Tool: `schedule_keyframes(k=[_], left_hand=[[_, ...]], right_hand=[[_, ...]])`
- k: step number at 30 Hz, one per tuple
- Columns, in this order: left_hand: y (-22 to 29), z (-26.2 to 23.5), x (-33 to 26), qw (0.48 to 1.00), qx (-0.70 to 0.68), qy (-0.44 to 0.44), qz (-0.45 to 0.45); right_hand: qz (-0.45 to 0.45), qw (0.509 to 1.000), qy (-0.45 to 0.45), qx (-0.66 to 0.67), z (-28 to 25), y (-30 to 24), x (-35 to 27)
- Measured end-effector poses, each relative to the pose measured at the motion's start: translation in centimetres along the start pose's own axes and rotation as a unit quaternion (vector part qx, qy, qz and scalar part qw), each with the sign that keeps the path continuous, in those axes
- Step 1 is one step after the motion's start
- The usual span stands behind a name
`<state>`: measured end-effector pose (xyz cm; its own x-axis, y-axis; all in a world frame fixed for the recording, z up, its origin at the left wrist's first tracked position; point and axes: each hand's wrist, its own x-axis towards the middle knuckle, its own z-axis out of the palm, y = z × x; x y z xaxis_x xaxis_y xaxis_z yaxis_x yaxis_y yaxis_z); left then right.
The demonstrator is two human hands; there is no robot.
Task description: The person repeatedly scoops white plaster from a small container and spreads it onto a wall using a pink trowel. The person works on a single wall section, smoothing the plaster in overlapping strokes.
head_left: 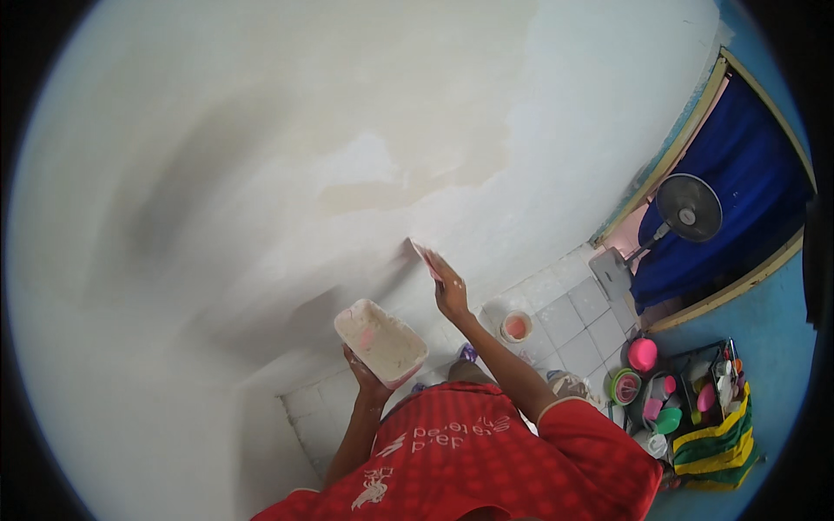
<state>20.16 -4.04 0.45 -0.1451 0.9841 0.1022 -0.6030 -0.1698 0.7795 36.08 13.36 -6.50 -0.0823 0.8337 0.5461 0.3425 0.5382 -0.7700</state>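
My left hand (368, 379) is closed round the lower side of a rectangular plastic tub (393, 347), tilted, its inside smeared with whitish filler and a small pink patch. My right hand (450, 293) grips a flat, pale pink-and-white scraper (423, 254), whose thin edge is at or very near the wall (261, 252); whether it touches, I cannot tell. White smears mark the fingers of both hands. The wall has a white coat, with an uneven beige patch (373, 197) above the scraper.
A round bucket (516, 326) with pink contents stands on the tiled floor (565, 330) to the right. Beyond it are a grey fan (689, 208), a blue curtain (738, 165) in a doorway, and a rack (704, 382) among colourful kitchenware. A yellow-green striped bag (717, 447) lies nearby.
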Motion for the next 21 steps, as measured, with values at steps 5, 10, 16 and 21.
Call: schedule_keyframes(k=[5,10,16,21], left_hand=[[-1.8,-2.2,0.3,0.976,-0.189,0.014,-0.104],[-3.6,-4.4,-0.6,0.959,-0.242,0.032,-0.146],[-2.4,-1.4,-0.3,0.964,-0.228,0.023,-0.131],[-2.5,-2.3,-0.3,0.992,-0.09,-0.027,-0.089]], right_hand=[[0.083,0.982,0.164,-0.044,-6.1,3.1,3.5],[0.001,0.927,0.374,-0.036,-11.8,1.2,15.5],[-0.116,0.97,0.192,-0.097,0.7,-1.7,9.0],[0.111,0.959,-0.22,0.14,0.3,-4.6,1.0]])
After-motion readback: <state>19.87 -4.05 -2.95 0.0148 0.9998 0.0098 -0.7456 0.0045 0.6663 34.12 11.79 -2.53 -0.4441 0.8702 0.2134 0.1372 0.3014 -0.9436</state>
